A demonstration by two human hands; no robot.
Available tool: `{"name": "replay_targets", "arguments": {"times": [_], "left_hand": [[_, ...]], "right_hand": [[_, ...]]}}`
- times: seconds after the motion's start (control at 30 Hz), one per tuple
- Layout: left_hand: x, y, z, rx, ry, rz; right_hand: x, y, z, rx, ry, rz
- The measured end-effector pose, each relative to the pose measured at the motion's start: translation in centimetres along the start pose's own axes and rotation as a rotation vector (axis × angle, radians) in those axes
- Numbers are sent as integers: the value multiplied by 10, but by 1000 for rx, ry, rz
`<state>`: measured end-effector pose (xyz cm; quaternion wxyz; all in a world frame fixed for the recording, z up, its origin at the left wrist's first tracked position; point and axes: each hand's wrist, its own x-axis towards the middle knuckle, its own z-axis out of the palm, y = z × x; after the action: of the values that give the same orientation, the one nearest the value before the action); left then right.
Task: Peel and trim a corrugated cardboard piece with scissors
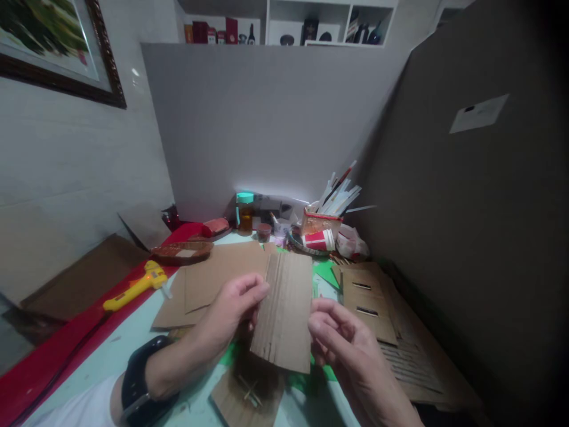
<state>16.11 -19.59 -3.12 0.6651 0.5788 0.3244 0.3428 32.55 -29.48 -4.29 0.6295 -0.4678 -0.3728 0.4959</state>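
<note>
Between my hands, above the table, is a rectangular piece of cardboard (pixel 288 308) with creased lines running down its left part. My left hand (pixel 242 299) pinches its left edge between thumb and fingers. At the right edge, my right hand (pixel 338 332) grips it with thumb and curled fingers. Below it on the table lies a smaller brown board (pixel 249 397) with thin crossed sticks on top. Larger flat cardboard sheets (pixel 222 267) lie behind my left hand. To the right of my right hand rests a cardboard piece with two dark slots (pixel 367 299).
A yellow hot glue gun (pixel 137 287) lies on the left by a red cloth (pixel 80 332). At the back stand a bottle with a teal lid (pixel 245 214), a box of white strips (pixel 322 222) and a tipped red-and-white cup (pixel 319 240). Grey panels (pixel 275 118) enclose the table.
</note>
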Motion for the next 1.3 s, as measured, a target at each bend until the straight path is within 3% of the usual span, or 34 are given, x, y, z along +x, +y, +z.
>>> {"name": "replay_targets", "arguments": {"times": [0.17, 0.37, 0.57, 0.77, 1.07, 1.17, 1.3], "left_hand": [[3, -6, -2, 49, 23, -21], [0, -12, -6, 71, 30, -24], [-5, -7, 3, 12, 20, -39], [-19, -3, 11, -121, -180, -121], [-24, -2, 6, -171, -403, -93], [-25, 4, 6, -152, -383, -71], [-25, 17, 3, -194, -265, -17]], "right_hand": [[1, 0, 2, -25, 56, 68], [-1, 0, 4, -45, 32, 93], [-1, -1, 1, -19, 23, 99], [1, -1, -5, 55, 73, 47], [1, 1, -2, 20, 122, 17], [-3, -2, 2, -137, 205, -70], [-10, -2, 5, -374, 272, -207]]}}
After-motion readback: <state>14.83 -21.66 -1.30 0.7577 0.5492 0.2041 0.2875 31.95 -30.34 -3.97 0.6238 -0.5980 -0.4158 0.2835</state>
